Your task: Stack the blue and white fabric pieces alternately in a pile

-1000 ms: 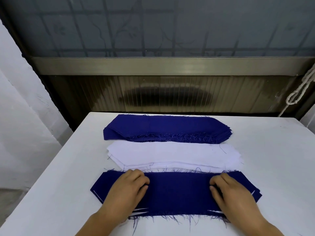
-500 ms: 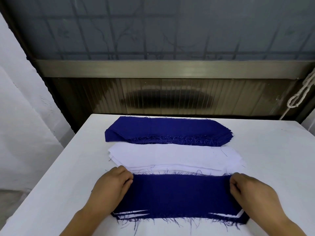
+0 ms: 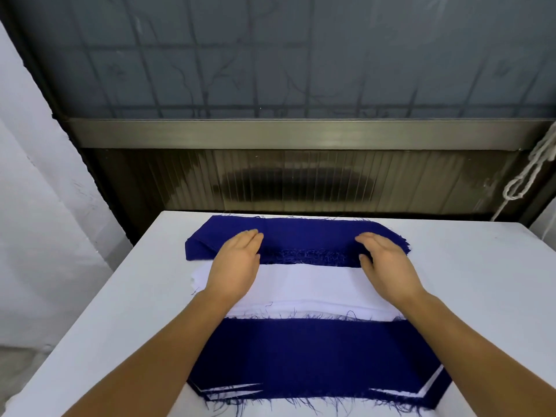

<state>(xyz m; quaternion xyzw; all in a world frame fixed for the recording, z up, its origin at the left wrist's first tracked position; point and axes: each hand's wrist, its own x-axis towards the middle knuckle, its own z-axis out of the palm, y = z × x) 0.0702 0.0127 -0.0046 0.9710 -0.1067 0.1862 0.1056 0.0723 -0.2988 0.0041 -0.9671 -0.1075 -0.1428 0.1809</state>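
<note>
Both arms reach across a white desk (image 3: 469, 284) toward the far stack of blue fabric pieces (image 3: 304, 236). The left hand (image 3: 236, 263) and right hand (image 3: 383, 263) lie flat over the stack's near edge — fingers straight, pinching nothing. Beneath the wrists lies the stack of white fabric pieces (image 3: 304, 284); nearest the person sits the alternating pile (image 3: 313, 359) — blue on top, white slivers showing at its front edge.

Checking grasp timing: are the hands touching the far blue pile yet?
Cannot tell. In the head view, the left hand and right hand overlap the blue pile, fingers straight; contact unclear.
</note>
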